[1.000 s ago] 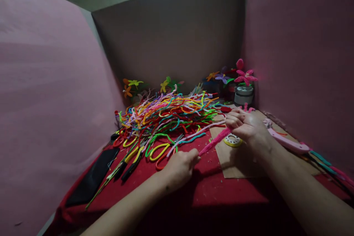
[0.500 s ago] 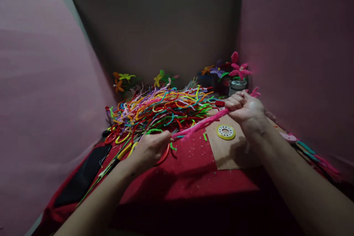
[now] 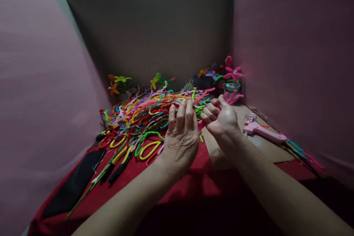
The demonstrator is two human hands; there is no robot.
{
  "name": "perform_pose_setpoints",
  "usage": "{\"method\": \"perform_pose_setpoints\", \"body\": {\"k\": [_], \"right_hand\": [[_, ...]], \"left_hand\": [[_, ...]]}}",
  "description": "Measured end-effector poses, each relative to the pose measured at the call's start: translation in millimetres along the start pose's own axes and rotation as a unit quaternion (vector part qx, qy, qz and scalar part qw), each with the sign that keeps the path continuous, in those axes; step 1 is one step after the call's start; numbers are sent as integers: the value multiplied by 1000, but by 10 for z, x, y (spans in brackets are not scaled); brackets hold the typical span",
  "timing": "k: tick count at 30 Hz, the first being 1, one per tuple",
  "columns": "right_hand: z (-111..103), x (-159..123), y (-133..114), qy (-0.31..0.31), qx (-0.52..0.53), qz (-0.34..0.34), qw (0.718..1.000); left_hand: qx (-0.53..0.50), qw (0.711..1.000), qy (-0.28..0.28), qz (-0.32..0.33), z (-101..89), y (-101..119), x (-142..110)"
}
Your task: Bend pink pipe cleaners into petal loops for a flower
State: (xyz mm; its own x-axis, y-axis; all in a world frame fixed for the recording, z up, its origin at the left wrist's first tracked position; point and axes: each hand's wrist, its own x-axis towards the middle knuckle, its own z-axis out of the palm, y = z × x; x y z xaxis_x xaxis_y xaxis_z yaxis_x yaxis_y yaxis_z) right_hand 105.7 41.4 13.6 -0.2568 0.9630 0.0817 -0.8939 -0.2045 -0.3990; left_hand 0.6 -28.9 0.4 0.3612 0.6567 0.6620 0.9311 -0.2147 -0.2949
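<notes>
My right hand [image 3: 222, 118] is closed around a bundle of bright pink pipe cleaners [image 3: 234, 98], whose loose ends stick out above the fist. Close beside it on the left, my left hand [image 3: 182, 136] shows its back, with several fingers stretched upward and its thumb hidden. A bit of pink shows between the two hands, and a pink strand rises behind the left fingertips. Whether the left palm touches the bundle cannot be seen. Behind both hands lies a big heap of multicoloured pipe cleaners [image 3: 149, 112].
A pink glue gun [image 3: 264, 132] rests on a cardboard sheet [image 3: 267, 151] at right. Yellow-handled scissors [image 3: 149, 151], pliers [image 3: 121, 164] and a black phone-like slab [image 3: 74, 184] lie on the red cloth [image 3: 132, 191]. Pipe-cleaner flowers [image 3: 233, 73] stand at the back, between pink side walls.
The pink bundle was stretched between both fists. My left hand has since let its pinch go, straightened its fingers and moved right, up against the right hand, which still grips the bundle.
</notes>
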Motion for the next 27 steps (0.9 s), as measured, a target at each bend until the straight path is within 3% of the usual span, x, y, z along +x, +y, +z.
{"method": "perform_pose_setpoints", "body": {"k": [3, 5, 7, 9, 11, 17, 21, 25, 27], "right_hand": [[19, -30, -4, 17, 27, -8, 999], [2, -18, -34, 20, 43, 1, 999], [-29, 12, -104, 9, 53, 15, 998], [-65, 40, -215, -2, 59, 18, 998], [-110, 54, -347, 5, 58, 4, 998], [-347, 54, -595, 29, 27, -22, 999], [-521, 142, -716, 57, -11, -6, 998], [-541, 219, -840, 112, -48, -121, 985], [-459, 194, -777, 84, -88, -108, 987]], "left_hand": [[27, 999, -13, 36, 127, 6, -23], [-2, 997, -65, 40, 181, -49, -48], [-49, 991, -127, 6, 194, -113, -84], [-78, 984, -155, -36, 164, -158, -141], [-82, 986, -144, -32, 105, -166, -224], [-63, 988, -102, 97, -43, -181, -514], [-29, 985, -142, 96, -7, -529, -599], [1, 972, -233, 12, 193, -956, -587], [8, 963, -271, -3, 329, -1052, -545]]}}
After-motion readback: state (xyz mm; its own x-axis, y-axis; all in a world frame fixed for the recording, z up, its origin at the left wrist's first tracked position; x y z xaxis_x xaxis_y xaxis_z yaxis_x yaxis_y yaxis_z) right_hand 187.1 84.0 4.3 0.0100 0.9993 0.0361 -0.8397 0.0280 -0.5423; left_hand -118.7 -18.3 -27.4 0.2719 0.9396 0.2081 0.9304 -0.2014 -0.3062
